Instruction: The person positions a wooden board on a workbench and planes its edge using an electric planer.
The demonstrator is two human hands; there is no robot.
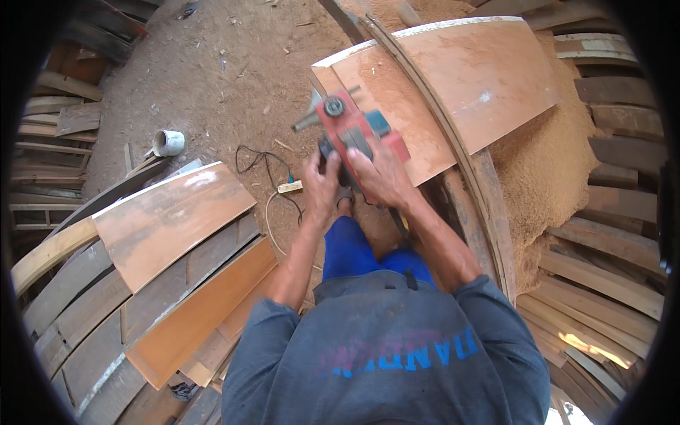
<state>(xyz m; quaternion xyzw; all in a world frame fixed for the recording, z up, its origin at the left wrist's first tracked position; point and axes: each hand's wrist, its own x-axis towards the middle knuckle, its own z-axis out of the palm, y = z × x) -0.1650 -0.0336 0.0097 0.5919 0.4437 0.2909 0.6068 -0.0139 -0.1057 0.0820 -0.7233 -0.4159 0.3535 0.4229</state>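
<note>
A red power tool that looks like an electric hand planer (341,117), with a dark round knob and a blue-green part, is held up in front of my body. My left hand (322,183) is closed around its near left side. Over its rear part, my right hand (386,173) grips the body with the thumb along the top. To the right of the tool lies a wide reddish-brown wooden panel (489,81) with a whitish far edge. A long narrow timber (432,106) crosses over this panel. The tool's underside is hidden.
A second panel (177,219) rests on stacked boards at left. A white cup (168,144) stands beyond it. On the dirt floor lie a power strip (289,187) and loose cables (265,159). Sawdust (545,177) is heaped at right, beside stacked planks (609,248).
</note>
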